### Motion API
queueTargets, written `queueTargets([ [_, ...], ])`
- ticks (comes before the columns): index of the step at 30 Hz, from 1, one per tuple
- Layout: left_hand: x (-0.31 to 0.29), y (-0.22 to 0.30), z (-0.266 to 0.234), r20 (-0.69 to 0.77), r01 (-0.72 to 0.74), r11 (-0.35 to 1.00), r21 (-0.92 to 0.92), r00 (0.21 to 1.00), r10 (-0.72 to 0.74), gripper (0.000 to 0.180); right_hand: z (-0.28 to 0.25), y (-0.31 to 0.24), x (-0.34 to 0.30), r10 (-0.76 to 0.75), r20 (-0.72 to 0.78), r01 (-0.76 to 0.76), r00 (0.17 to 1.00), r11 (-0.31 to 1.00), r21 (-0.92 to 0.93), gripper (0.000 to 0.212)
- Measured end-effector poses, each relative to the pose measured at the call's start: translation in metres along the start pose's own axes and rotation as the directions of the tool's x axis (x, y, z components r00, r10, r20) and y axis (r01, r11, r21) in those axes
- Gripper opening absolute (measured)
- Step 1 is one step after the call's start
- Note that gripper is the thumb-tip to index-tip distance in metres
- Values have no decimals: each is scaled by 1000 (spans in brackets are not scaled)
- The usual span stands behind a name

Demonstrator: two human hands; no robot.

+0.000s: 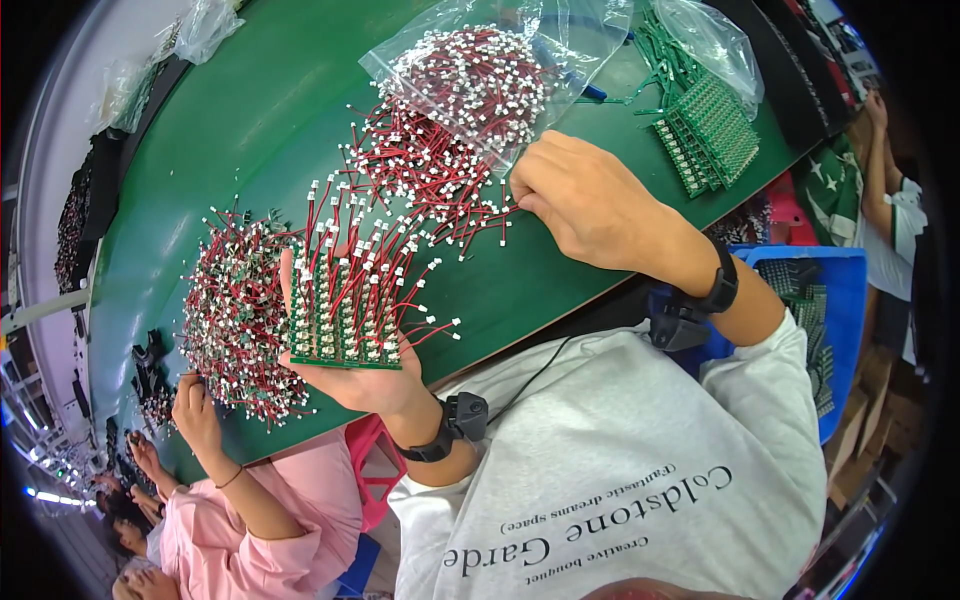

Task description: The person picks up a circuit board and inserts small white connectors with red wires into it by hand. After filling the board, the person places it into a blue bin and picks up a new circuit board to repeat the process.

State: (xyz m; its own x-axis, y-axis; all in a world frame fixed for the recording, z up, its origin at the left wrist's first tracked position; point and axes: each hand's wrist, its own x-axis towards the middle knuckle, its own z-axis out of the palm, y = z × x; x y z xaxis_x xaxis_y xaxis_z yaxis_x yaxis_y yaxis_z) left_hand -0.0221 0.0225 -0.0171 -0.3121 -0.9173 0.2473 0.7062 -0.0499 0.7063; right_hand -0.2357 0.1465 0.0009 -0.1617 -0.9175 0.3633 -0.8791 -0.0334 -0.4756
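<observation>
While the left hand (355, 386) holds a rigid, rectangular circuit panel (345, 345), palm cupped beneath its straight lower edge, the right hand (595, 205) pinches its fingertips together beside a tangled wire heap (440, 165); whether they grip a strand I cannot tell. Thin red leads (350, 262) with blocky white ends bristle off the panel. Crinkled clear film (575, 60) overlaps the heap, and smooth green tabletop (515, 275) stretches toward the near edge.
</observation>
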Motion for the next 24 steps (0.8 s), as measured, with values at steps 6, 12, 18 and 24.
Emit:
queueTargets([
  [6,2,3,11,-58,48,980,193,998,-37,63,-8,-3,2,135,65,-150,989,897,415,13],
  [12,1,1,22,-104,159,946,282,985,-135,85,-12,-22,11,250,180,-307,951,742,595,13],
  [18,-2,-8,28,-83,177,960,216,983,-162,86,-31,-68,25,154,159,-222,975,672,707,8],
  [24,-4,-7,31,-31,179,973,144,984,-176,94,-13,-103,31,-155,-163,224,974,745,629,15],
])
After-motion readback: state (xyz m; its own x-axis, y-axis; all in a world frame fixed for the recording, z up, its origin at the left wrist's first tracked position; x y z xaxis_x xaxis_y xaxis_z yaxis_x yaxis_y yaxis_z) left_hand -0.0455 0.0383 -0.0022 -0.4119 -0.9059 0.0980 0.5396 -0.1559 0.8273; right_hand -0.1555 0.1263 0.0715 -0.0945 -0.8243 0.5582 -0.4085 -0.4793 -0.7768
